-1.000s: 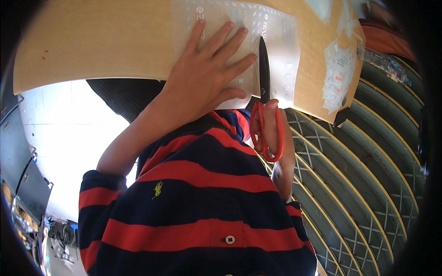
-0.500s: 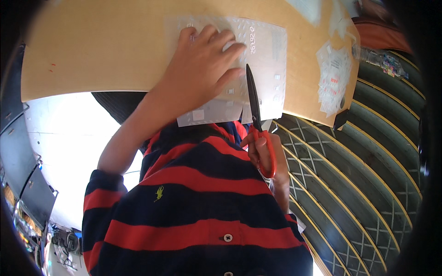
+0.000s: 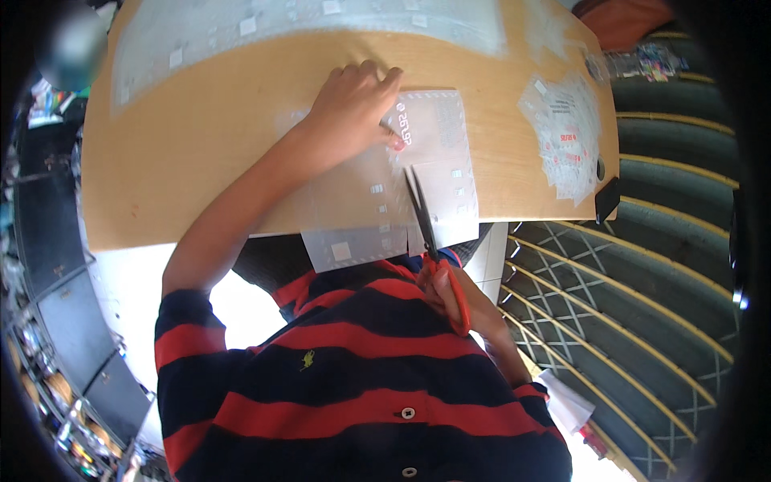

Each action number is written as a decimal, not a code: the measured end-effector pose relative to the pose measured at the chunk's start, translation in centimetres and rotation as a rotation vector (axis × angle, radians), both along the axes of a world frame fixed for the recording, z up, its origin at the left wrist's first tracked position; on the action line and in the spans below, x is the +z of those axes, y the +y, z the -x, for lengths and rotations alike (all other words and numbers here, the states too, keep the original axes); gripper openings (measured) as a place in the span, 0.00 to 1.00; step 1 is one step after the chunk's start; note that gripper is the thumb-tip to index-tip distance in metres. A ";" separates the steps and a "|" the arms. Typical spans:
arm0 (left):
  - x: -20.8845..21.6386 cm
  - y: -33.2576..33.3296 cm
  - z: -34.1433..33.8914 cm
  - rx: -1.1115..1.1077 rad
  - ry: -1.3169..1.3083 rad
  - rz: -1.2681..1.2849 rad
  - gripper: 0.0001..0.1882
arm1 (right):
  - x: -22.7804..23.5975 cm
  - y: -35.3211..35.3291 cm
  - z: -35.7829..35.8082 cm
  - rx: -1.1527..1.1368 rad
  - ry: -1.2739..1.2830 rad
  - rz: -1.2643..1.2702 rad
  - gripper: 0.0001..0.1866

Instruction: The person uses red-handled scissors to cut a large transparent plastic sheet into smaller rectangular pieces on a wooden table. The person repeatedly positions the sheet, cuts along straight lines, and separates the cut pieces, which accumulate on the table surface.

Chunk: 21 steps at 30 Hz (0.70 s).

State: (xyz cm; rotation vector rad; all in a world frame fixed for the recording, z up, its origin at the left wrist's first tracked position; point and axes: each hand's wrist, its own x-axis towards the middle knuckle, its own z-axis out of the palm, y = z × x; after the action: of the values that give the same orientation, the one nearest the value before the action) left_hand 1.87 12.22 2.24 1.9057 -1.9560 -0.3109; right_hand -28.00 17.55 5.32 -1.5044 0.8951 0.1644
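Plastic sheet: The sheet (image 3: 379,173) in front of you is pale, milky and see-through enough for the tan wood beneath to tint it. It lies near the middle of the worktop's front edge, its lower end hanging past that edge toward your shirt. The right-hand part looks whiter than the left.
Sheet's markings: Short slanted dashes run along its borders, reversed white lettering stands near the upper middle, and small white squares dot the lower half, with a larger pale square at the lower left.
Sheet's lower end: A slit opens it near the scissors, the left portion sagging lower than the right.
Left hand: Your left hand (image 3: 353,108) lies over the upper part of the sheet, fingers bent and bunched, thumb held apart from them.
Right hand: Your right hand (image 3: 438,291) is closed around the red handles of the scissors, just off the front edge.
Scissors: The scissors (image 3: 426,225) have dark blades, slightly parted, pointing away from you across the sheet.
Worktop: On the tan worktop (image 3: 217,136), a loose pile of clear packets (image 3: 570,145) with red print sits to the right; long translucent sheeting (image 3: 313,22) covers the far side.
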 end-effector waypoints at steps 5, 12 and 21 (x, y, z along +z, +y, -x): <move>-0.2 -0.6 -0.7 -0.057 0.066 0.020 0.29 | 0.9 -0.6 -0.9 0.025 0.090 0.060 0.33; 1.0 -0.2 -2.2 -0.177 0.579 -0.058 0.20 | 0.5 -1.9 -1.9 0.126 0.201 0.069 0.23; 1.3 -0.7 -4.3 -0.283 0.942 -0.406 0.17 | -1.9 -1.8 -2.5 0.096 0.008 0.259 0.38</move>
State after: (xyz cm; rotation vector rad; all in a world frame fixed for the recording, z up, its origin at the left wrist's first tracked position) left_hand 6.18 11.54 3.54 1.2518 -1.5240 -1.4678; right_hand -25.51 15.71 3.45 -1.7903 0.8759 0.1283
